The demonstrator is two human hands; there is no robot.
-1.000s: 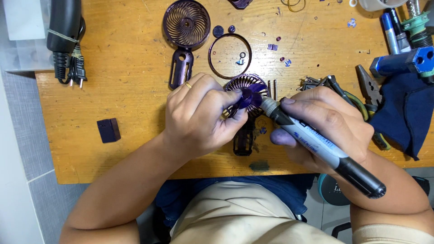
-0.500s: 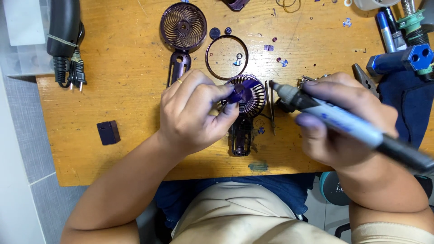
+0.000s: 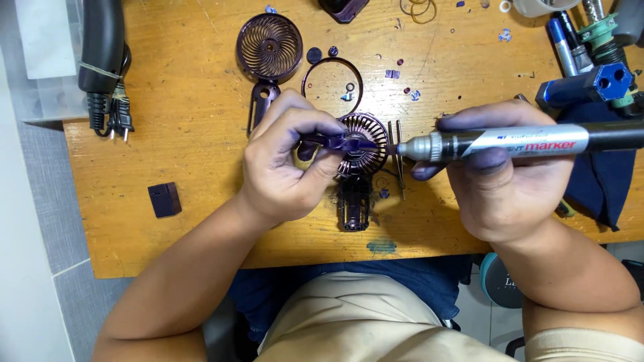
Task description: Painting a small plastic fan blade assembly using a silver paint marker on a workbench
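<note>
Small purple fan blade being held at frame centre while a marker is being brought to it.

The left hand [image 3: 288, 164] is being kept curled, thumb and forefingers pinching the purple fan blade [image 3: 342, 142] just above the dark fan body [image 3: 359, 167] on the wooden table [image 3: 188, 100]. The marker [image 3: 510, 142] is being gripped level by the right hand [image 3: 503, 177], fingers wrapped tight round the barrel, tip aimed left and near the blade (contact cannot be told). The marking step is judged to be in hand; a steady, short approach of the tip is being called for next. A loose grille [image 3: 269, 48] is lying upper centre-left.
</note>
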